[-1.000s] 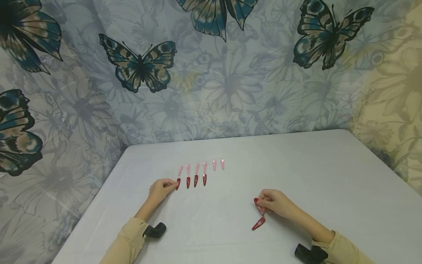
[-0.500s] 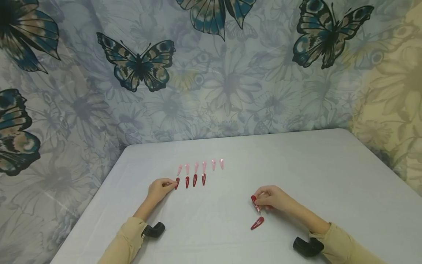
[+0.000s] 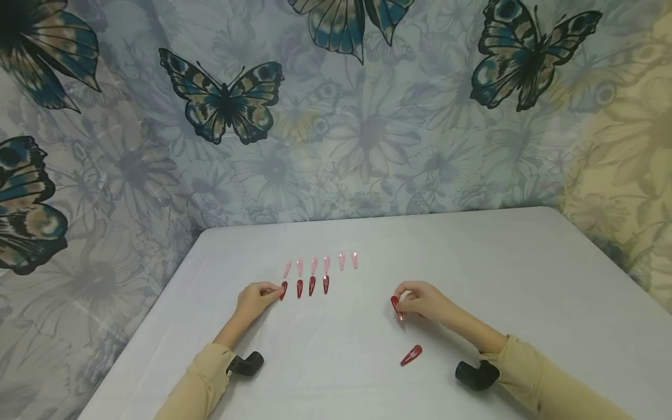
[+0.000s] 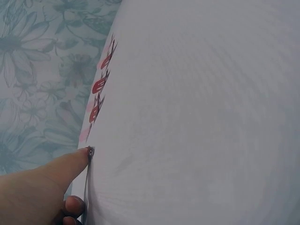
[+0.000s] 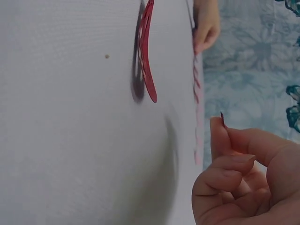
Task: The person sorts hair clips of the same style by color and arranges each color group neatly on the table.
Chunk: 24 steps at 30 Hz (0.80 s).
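My right hand (image 3: 424, 300) pinches a red snap hair clip (image 3: 397, 309) between thumb and forefinger, above the table right of the rows. In the right wrist view only a thin edge of that clip (image 5: 222, 119) shows at the fingertips. My left hand (image 3: 257, 300) has its thumb and fingertips on the leftmost red hair clip (image 3: 284, 290) of the near row. Three more red hair clips (image 3: 312, 286) lie beside it, side by side. Behind them runs a row of several pink hair clips (image 3: 327, 264). One loose red hair clip (image 3: 411, 355) lies slanted nearer the front.
All the clips lie on a white-covered table (image 3: 499, 274). A patterned cloth backdrop (image 3: 367, 134) with butterflies hangs along its far edge and sides. Both wrists carry black devices; one wrist device (image 3: 476, 375) is low on the right.
My right hand has lifted its red clip away from the loose one and moved it forward and left. The left hand stays at the same clip.
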Motion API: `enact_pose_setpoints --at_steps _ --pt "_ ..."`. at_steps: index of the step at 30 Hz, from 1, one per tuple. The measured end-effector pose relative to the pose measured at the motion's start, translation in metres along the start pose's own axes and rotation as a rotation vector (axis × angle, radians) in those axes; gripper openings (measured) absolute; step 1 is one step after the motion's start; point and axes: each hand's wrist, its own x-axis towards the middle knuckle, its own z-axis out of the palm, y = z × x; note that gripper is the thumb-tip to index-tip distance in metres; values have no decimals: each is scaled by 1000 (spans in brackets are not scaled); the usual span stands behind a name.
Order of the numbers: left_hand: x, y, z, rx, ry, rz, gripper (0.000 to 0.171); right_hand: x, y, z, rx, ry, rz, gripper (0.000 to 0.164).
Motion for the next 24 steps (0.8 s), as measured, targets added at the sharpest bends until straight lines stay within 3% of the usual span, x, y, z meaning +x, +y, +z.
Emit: enact_pose_setpoints --at_steps 12,24 --pt "-1 2 -1 -4 11 13 13 24 -9 1 -15 -42 -45 6" --pt "-1 0 0 -6 17 39 11 58 -18 20 -4 45 67 9"
